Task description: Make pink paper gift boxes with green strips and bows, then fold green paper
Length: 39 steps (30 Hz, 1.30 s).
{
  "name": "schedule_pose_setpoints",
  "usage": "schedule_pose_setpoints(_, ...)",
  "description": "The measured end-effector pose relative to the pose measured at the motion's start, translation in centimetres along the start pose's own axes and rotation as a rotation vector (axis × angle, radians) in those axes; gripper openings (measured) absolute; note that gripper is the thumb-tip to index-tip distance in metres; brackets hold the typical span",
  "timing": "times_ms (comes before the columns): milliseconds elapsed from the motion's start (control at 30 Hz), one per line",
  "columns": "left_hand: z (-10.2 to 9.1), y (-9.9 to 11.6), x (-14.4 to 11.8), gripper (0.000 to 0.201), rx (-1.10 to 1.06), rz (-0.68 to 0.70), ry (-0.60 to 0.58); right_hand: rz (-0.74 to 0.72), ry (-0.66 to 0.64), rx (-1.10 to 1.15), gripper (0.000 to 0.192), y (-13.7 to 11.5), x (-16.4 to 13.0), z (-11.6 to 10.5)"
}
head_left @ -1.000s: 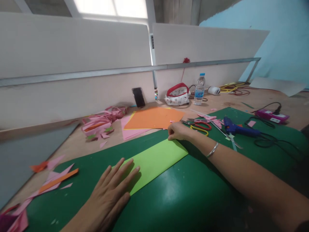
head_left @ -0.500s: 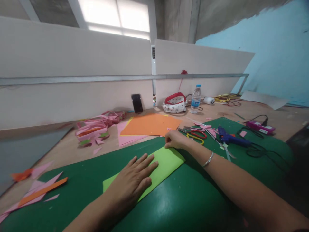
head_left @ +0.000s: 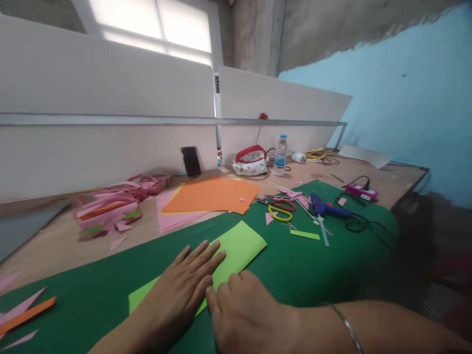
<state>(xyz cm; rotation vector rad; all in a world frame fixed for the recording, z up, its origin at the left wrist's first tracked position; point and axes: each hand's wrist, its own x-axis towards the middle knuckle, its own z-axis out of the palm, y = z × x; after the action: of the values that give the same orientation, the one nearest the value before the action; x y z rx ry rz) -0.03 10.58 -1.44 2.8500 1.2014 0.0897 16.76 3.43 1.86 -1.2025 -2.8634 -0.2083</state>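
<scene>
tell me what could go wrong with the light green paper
The light green paper could crease unevenly if the left hand, spread flat on it, slips while the right hand is at its near edge. The yellow-handled scissors lie close to the orange paper; a knock might mark it.

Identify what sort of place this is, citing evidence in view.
Probably a papercraft workspace: there is light green paper on the green-covered table, with yellow-handled scissors and a blue glue gun nearby.
</scene>
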Motion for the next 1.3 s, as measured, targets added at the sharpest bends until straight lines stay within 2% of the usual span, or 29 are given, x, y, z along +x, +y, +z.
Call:
schedule_pose_setpoints(100, -0.1, 0.0, 0.0, 0.046, 0.003, 0.023, 0.031, 0.11, -0.106, 0.023, 0.029, 0.1, -0.1, 0.6)
schedule_pose_setpoints(233, -0.4, 0.1, 0.1, 0.045, 0.0, 0.025, 0.031, 0.215, -0.208, 0.03, 0.053, 2.3, -1.2, -0.4)
schedule_pose_setpoints(333, -0.5, 0.2, 0.2, 0.045, -0.017, 0.024, 0.042, 0.321, -0.265, 0.005, 0.055, 4.0, -2.7, -0.8)
schedule_pose_setpoints(500, -1.2, 0.7, 0.1, 0.046, -0.001, -0.018, -0.032, 0.54, -0.228, -0.088, 0.057, 8.5, -5.4, -0.2)
schedule_pose_setpoints(567, -1.4, 0.9, 0.1, 0.047, -0.001, -0.023, -0.057, 0.63, -0.207, -0.126, 0.048, 10.5, -6.3, -0.1)
schedule_pose_setpoints(633, -1.4, 0.9, 0.1, 0.046, -0.013, -0.02, -0.042, 0.661, -0.17, -0.145, 0.042, 11.5, -6.8, -0.2)
schedule_pose_setpoints(700, -1.1, 0.6, 0.0, 0.045, -0.019, -0.008, 0.014, 0.621, -0.12, -0.137, 0.039, 10.8, -6.6, -0.1)
schedule_pose_setpoints(733, -0.9, 0.5, 0.0, 0.045, -0.017, 0.004, 0.051, 0.553, -0.071, -0.102, 0.039, 9.9, -6.3, 0.1)
schedule_pose_setpoints(800, -0.4, 0.2, -0.1, 0.046, -0.01, 0.037, 0.111, 0.313, 0.074, 0.032, 0.045, 7.4, -5.1, 0.9)
schedule_pose_setpoints(867, 0.0, -0.1, -0.2, 0.047, -0.004, 0.067, 0.133, 0.022, 0.187, 0.173, 0.061, 5.0, -3.8, 1.9)
schedule_pose_setpoints(933, 0.4, -0.4, -0.2, 0.048, -0.006, 0.081, 0.125, -0.099, 0.186, 0.238, 0.065, 3.8, -2.8, 2.5)
schedule_pose_setpoints(1000, 0.6, -1.0, -0.1, 0.05, -0.036, 0.077, 0.158, -0.103, 0.146, 0.258, 0.06, 3.7, -2.4, 2.9)
schedule_pose_setpoints(1067, 0.7, -1.9, -0.1, 0.051, -0.117, -0.008, 0.27, -0.075, 0.148, 0.241, 0.055, 4.2, -2.7, 3.2)
schedule_pose_setpoints(1167, 0.1, -3.4, -0.2, 0.052, -0.235, -0.28, 0.414, -0.032, 0.297, 0.13, 0.052, 4.5, -3.6, 4.5)
schedule_pose_setpoints(1233, -0.8, -4.0, -0.5, 0.054, -0.27, -0.417, 0.421, -0.008, 0.435, 0.058, 0.039, 3.8, -4.0, 6.0)
schedule_pose_setpoints(1300, -1.8, -4.1, -1.0, 0.047, -0.313, -0.484, 0.418, 0.066, 0.513, 0.112, 0.026, 2.7, -4.1, 7.4)
